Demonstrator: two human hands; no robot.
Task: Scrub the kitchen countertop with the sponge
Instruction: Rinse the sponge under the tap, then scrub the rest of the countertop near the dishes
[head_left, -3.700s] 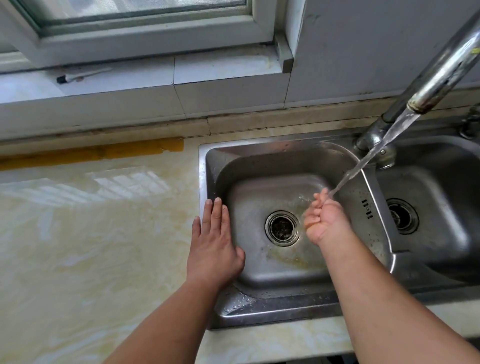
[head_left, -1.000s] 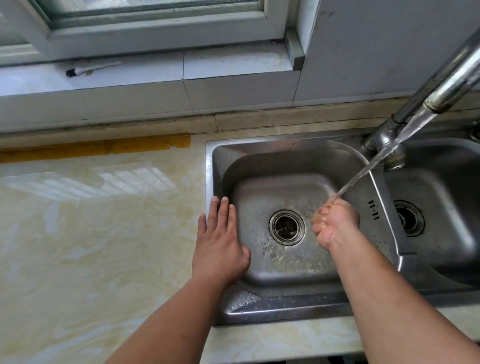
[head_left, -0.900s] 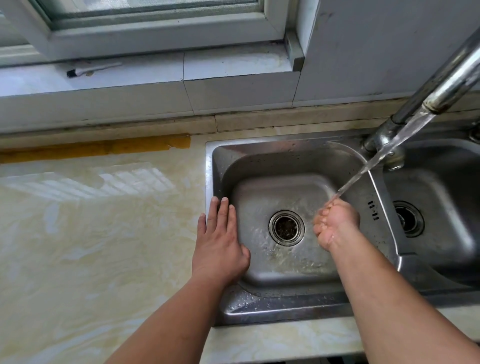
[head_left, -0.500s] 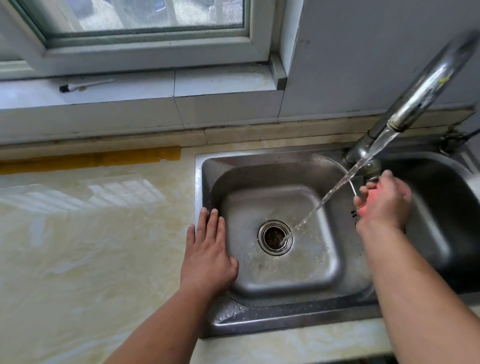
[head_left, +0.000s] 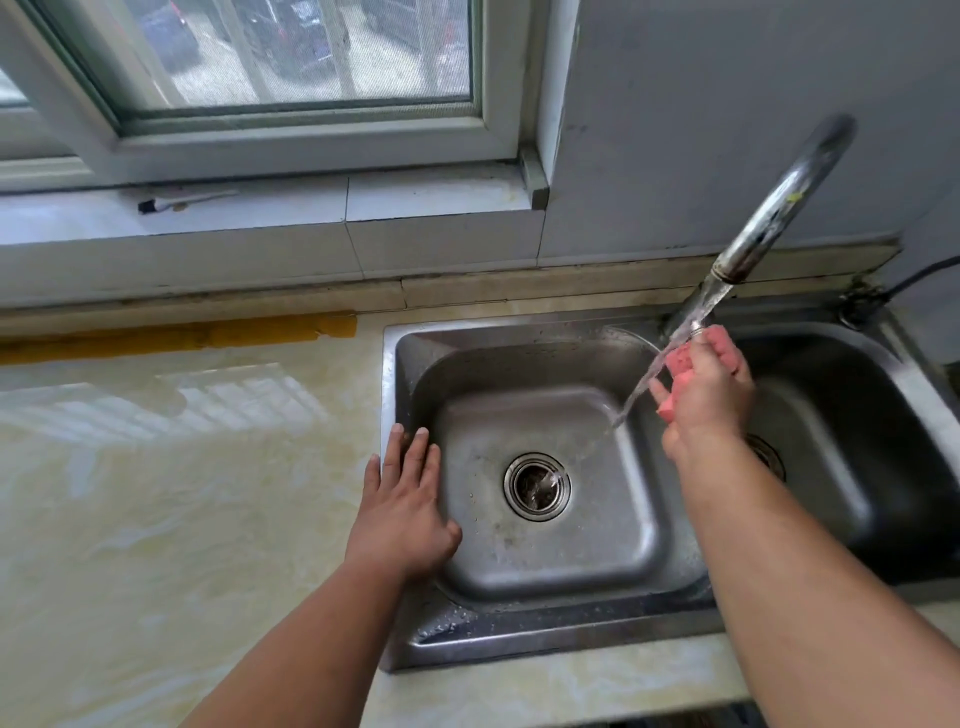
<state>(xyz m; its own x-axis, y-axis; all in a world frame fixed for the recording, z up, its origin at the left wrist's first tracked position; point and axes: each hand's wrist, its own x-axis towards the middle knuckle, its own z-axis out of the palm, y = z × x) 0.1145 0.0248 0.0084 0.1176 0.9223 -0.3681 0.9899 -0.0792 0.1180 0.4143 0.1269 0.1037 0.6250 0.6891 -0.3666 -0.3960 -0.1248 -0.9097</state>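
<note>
My right hand grips a pink sponge above the divider of the double sink, just right of the running water stream. Only the sponge's top and lower left edge show past my fingers. My left hand rests flat, fingers straight, on the left rim of the steel sink. The cream marbled countertop spreads to the left, glossy with window reflections.
The chrome tap slants over the sink and pours water into the left basin's drain. A darker right basin lies beyond. Yellow tape runs along the back edge. A small brush lies on the windowsill.
My right hand has risen from under the stream to the right and up toward the tap, and the pink sponge now shows in it. The view tilted up. My left hand stayed put.
</note>
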